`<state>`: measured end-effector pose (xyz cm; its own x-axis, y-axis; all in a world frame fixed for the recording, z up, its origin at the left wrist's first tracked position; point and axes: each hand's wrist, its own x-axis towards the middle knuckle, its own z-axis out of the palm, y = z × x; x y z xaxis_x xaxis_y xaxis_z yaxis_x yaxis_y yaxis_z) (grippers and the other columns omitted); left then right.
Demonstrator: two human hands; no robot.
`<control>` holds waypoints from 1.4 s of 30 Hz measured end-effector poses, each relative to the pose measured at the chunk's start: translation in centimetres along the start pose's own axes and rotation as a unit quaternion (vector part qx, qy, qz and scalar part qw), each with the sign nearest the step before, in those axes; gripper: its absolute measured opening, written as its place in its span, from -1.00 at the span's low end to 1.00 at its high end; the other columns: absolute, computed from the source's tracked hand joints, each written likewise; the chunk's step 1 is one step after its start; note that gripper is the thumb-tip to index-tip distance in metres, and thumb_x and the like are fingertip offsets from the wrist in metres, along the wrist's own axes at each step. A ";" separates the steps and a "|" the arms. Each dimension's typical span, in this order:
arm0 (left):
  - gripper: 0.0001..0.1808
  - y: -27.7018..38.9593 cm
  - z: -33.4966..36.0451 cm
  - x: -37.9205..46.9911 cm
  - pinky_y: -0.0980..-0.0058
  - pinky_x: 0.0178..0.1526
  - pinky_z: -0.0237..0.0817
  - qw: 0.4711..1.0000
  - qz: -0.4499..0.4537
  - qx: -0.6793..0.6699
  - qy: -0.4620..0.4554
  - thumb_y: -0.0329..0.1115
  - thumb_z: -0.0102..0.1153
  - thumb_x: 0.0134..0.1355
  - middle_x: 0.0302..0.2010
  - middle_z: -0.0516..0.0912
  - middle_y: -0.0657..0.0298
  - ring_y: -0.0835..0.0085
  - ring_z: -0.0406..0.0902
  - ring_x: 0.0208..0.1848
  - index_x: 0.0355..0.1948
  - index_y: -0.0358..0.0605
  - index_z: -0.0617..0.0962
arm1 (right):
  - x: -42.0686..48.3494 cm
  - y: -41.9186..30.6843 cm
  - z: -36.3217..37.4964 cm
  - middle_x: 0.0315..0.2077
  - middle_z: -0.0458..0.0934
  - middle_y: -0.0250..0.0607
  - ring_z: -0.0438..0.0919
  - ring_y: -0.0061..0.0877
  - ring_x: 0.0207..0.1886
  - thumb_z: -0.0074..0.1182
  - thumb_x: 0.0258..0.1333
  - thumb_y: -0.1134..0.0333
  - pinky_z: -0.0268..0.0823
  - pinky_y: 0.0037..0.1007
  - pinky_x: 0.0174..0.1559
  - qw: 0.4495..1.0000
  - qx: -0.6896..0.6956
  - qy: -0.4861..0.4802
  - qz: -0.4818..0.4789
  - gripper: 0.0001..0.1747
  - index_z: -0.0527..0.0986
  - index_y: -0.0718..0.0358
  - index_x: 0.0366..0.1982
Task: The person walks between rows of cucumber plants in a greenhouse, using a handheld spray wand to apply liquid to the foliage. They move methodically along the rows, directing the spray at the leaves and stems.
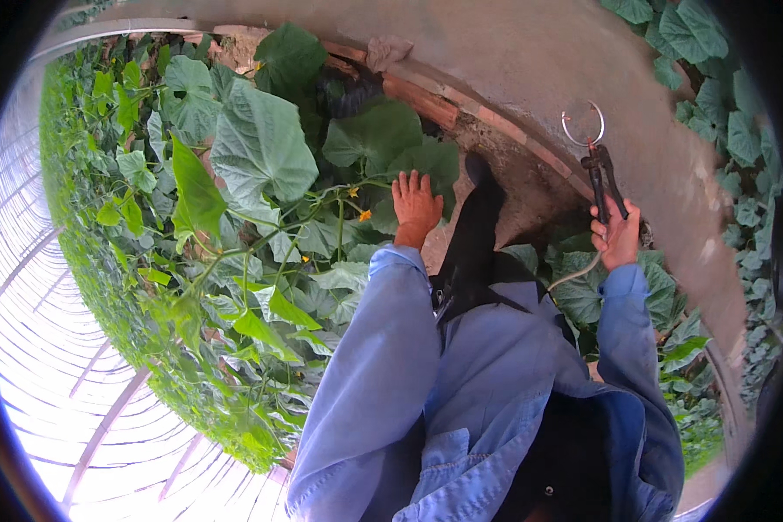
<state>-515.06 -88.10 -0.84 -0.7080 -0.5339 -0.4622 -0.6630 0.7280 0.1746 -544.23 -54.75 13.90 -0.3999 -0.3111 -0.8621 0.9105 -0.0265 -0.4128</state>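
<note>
My left hand (pixel 416 202) rests with fingers spread against a broad green leaf (pixel 430 163) of a vine plant that looks like cucumber, palm turned down. Beside its fingertips runs a green stem with small yellow flowers (pixel 365 215). At the right, my right hand (pixel 618 233) is closed around the dark handles of a two-handled tool (pixel 601 173). A thin metal ring (pixel 601 124) with a gap in it stands out from the tool's far end, over the grey path. A pale hose or cable (pixel 575 274) runs from near my right hand to my waist.
Dense vines (pixel 254 248) fill the left side under a curved, ribbed greenhouse cover (pixel 91 391). A brick edging (pixel 483 117) borders the concrete path (pixel 528 59). More leafy plants (pixel 737 130) line the far right. My dark shoe (pixel 481 171) stands on soil inside the edging.
</note>
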 end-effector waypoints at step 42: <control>-0.39 18.4 -11.3 5.4 -0.04 0.40 0.35 0.878 -0.387 -0.227 -0.169 0.12 0.26 0.24 0.17 0.77 0.00 0.03 0.65 0.31 0.22 0.04 0.73 | 27.8 -47.5 17.0 -0.20 0.58 -0.34 0.39 -0.65 -0.51 -0.11 0.42 -0.32 0.02 -0.56 -0.68 0.970 -0.230 -0.074 0.014 -0.34 0.50 0.01 0.21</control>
<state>-533.82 -82.49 9.71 0.0586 -0.5783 -0.8137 -0.9964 -0.0838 -0.0121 -596.82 -78.29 14.54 -0.3251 -0.4396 -0.8373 0.7635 0.4004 -0.5067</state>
